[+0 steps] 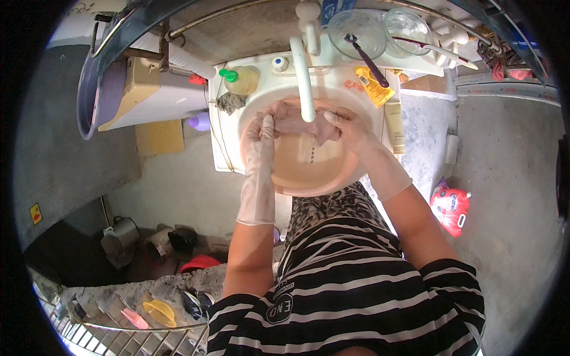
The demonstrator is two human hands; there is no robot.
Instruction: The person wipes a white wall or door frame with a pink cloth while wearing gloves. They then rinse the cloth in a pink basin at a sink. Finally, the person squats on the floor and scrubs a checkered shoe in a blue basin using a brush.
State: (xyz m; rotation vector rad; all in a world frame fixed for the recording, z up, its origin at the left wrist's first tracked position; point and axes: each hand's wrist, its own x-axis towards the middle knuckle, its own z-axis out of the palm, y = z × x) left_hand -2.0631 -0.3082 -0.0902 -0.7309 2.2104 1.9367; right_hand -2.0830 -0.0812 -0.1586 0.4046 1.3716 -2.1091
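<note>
A pinkish cloth point(294, 121) is stretched between my two hands, over a pale pink basin point(307, 192) that sits in the white washbasin point(225, 151). My left hand point(262, 133), in a thin translucent glove, pinches the cloth's left end with the thumb on top. At the other end my right hand point(349, 127), gloved the same way, grips the cloth near the basin's right side. The white faucet point(303, 80) reaches over the cloth and covers part of it. Below the cloth, the basin's bottom bears printed writing.
A green-capped pump bottle point(242, 80) and a grey scrubber point(230, 103) stand left of the faucet. To the right lie a yellow packet point(372, 86), a purple-handled tool point(369, 62) and a tube point(395, 127). Glass bowls point(356, 33) sit behind. A red bag point(450, 208) rests at right.
</note>
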